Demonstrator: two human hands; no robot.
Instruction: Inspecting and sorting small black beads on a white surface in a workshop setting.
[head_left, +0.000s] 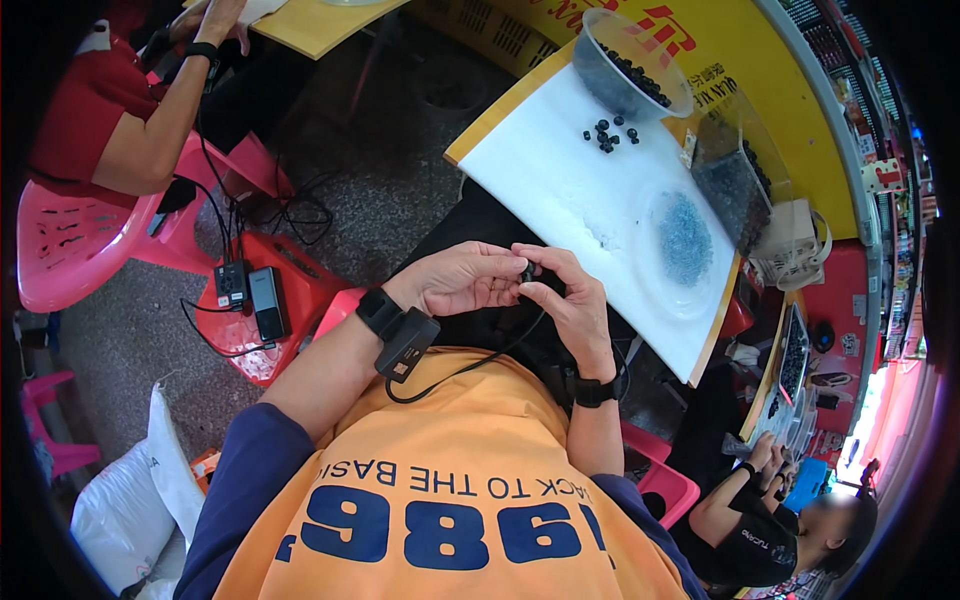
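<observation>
In front of my body, both hands meet on a small black part (527, 271), pinched by the fingertips. My left hand (466, 281) has its fingers curled under the part, with the thumb against it. My right hand (570, 302) grips it between thumb and index finger. The fingers cover most of its shape. Beyond them, on a white board (540, 165), lie several loose black parts (607, 134) like small knobs. A clear bowl (595, 80) of similar black pieces stands behind these. Nearer, a clear shallow dish (655, 268) holds a heap of tiny bluish pieces (684, 238).
A clear bin (725, 165) with dark pieces and a white basket (797, 240) sit right of the board. At left, a red stool (315, 300) carries a power bank (268, 303) and cables. One person sits upper left, another lower right. A cable runs from my left wrist device (407, 343).
</observation>
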